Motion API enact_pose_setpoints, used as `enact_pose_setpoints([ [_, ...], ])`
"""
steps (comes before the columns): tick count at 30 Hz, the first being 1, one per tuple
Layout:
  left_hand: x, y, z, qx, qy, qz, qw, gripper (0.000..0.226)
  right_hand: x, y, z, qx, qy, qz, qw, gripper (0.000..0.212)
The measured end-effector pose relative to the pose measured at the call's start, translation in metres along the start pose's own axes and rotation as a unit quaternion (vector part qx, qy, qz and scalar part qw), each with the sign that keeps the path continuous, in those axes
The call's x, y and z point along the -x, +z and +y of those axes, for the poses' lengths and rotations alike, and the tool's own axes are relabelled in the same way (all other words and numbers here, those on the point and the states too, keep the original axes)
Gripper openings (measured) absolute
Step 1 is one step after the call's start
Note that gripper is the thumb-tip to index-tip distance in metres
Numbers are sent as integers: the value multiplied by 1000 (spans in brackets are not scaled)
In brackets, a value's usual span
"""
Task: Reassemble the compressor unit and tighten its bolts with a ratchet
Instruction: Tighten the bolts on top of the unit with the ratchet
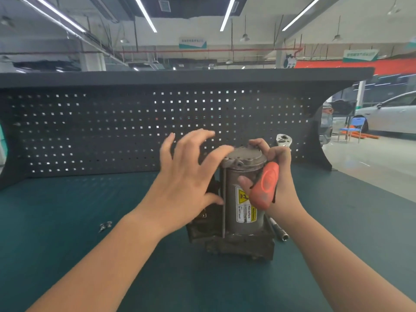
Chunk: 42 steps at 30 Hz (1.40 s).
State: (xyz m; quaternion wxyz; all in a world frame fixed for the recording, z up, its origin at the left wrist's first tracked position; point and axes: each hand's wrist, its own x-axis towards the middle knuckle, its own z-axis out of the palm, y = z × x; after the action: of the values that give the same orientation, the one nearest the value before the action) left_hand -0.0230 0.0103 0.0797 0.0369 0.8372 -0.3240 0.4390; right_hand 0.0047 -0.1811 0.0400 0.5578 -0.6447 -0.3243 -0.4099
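Upright mid-bench, the compressor unit [242, 199] looks heavy, rigid metal – best steadied by its cylinder, where the left hand [186, 176] spreads open – while the right hand [275, 176] grips the ratchet [265, 185].

The compressor unit [243, 188] is dull grey cast metal, grimy and rough at its dark base, with a glossy paper warning label [246, 207]. The ratchet [265, 183] pairs a bright polished steel head with a matt orange plastic handle. The tabletop [90, 210] wears a matt teal mat.

Grey compressor [242, 199], yellow-white label [246, 207]; orange ratchet handle [264, 185].
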Motion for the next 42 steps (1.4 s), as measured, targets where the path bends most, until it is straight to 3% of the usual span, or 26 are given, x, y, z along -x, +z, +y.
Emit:
enact_pose_setpoints([
  [2,17,3,8,63,-38,156,985,47,-1,0,0,13,3,2,1000,58],
  [3,27,5,16,106,-83,192,972,29,-1,0,2,16,2,2,1000,58],
  [6,45,16,42,195,-232,103,947,11,-2,-2,3,6,7,1,1000,59],
  [9,43,27,60,187,-294,32,937,13,-1,-4,3,-4,14,-3,1000,59],
  [13,36,35,65,183,-343,46,920,16,0,-5,0,-13,16,-14,1000,57],
  [21,26,34,63,211,-327,117,913,8,0,-6,1,-36,43,-18,998,65],
  [33,37,46,66,252,-334,131,899,4,1,-6,-1,-42,27,-14,999,58],
  [42,42,50,62,292,-341,94,889,10,1,-6,-4,-48,33,-16,998,57],
])
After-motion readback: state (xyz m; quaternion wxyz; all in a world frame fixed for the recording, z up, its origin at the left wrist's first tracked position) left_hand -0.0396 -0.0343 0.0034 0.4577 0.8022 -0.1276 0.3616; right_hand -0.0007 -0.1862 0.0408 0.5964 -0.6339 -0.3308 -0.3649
